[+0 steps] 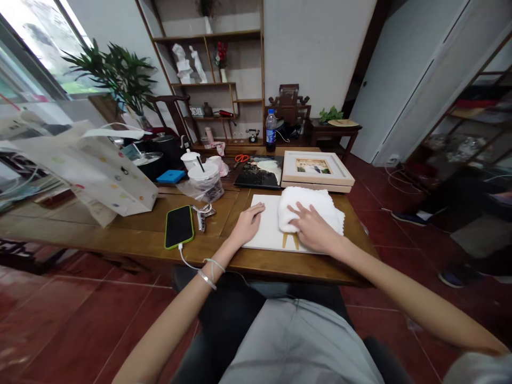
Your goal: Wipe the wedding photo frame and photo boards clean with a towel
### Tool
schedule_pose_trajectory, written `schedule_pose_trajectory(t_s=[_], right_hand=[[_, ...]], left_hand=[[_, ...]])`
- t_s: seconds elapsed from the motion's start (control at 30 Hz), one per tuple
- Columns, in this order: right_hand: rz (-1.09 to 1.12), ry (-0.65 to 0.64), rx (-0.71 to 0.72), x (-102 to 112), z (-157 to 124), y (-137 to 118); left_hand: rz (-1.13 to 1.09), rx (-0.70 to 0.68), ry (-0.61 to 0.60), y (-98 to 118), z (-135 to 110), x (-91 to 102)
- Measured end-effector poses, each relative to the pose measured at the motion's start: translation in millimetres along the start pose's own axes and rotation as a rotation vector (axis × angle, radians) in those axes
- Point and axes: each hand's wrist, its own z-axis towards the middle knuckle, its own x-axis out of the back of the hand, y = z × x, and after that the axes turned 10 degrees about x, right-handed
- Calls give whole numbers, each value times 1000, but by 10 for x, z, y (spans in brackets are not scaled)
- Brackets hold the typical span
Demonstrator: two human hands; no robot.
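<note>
A flat white board [264,229] lies near the table's front edge, with a golden-brown shape [290,241] like two legs showing on it. My left hand [248,223] rests on the board's left edge, its fingers stretched out and holding nothing. On the right part of the board is a folded white towel [316,201]. My right hand [310,226] lies on top of that towel with its fingers spread, pressing it down. The towel and my right hand hide much of the board's right side.
Behind the board are a framed picture [316,169], a dark glossy picture [259,172], orange scissors [241,158] and a bottle [271,132]. To the left lie a charging phone [179,226], a metal clip-like item [203,216], a lidded cup [203,172] and a paper bag [116,173].
</note>
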Motion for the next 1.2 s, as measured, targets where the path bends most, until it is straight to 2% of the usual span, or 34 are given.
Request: schedule_pose_trajectory(t_s=[0.1, 0.2, 0.3, 0.37, 0.47, 0.63, 0.77, 0.87, 0.97, 1.2], right_hand=[[7, -29, 70, 65, -221, -275], [79, -71, 206, 159, -407, -429], [169, -90, 336, 263, -496, -418], [233, -91, 358, 303, -491, -328], [286, -57, 313, 265, -402, -106], [218, 57, 176, 35, -92, 277], [136, 45, 52, -47, 204, 397], [53, 19, -23, -35, 357, 368], [5, 11, -25, -16, 391, 268], [-149, -52, 122, 26, 62, -208]], left_hand=[[4, 0, 1, 2, 0, 0], [10, -3, 1, 1, 4, -1], [19, -7, 1, 1, 9, -2], [21, -10, 0, 1, 12, -1], [16, -11, 2, -5, 13, -3], [2, -7, 8, -27, 9, -11], [-8, -1, 10, -22, 10, -9], [-2, 2, 2, -11, 12, -2], [4, 2, 0, -9, 10, -2], [17, -3, -3, 4, 6, 0]])
